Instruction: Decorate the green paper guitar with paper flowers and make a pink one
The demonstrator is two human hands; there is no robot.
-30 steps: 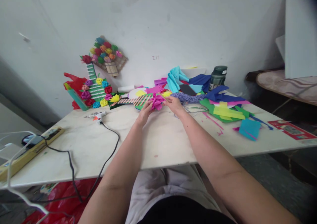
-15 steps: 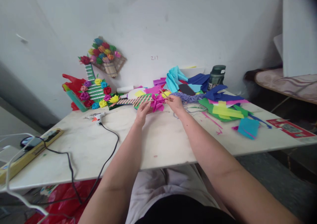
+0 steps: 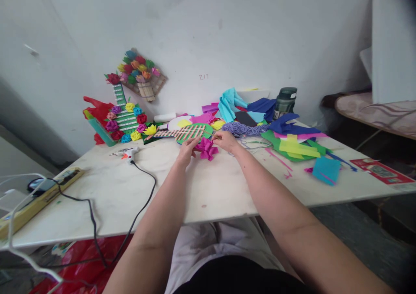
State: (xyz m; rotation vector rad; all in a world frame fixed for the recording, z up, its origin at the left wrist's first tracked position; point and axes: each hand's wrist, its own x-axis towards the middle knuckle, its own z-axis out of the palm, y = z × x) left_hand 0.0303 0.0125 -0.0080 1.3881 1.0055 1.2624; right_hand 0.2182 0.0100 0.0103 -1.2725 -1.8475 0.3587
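Observation:
A magenta paper flower (image 3: 207, 149) is held between my two hands above the table. My left hand (image 3: 187, 150) grips its left side with thumb and fingers. On the other side, my right hand (image 3: 225, 140) is closed in a pinch on a thin stick (image 3: 210, 133) that points up and left beside the petals. Just behind the flower lies a green guitar-shaped craft piece (image 3: 191, 132) crossed with thin wooden strips. A yellow paper flower (image 3: 151, 130) sits at its left end.
Purple yarn (image 3: 243, 129) and coloured paper sheets (image 3: 299, 146) lie right. A dark green flask (image 3: 286, 101) stands behind. A hot glue gun (image 3: 129, 154) with its black cord lies left, near a flower-trimmed craft (image 3: 126, 120) and a yellow power strip (image 3: 42, 200).
The magenta flower has come lower and tilted toward me, uncovering the right end of the guitar-shaped piece. My right hand and the stick have dropped slightly.

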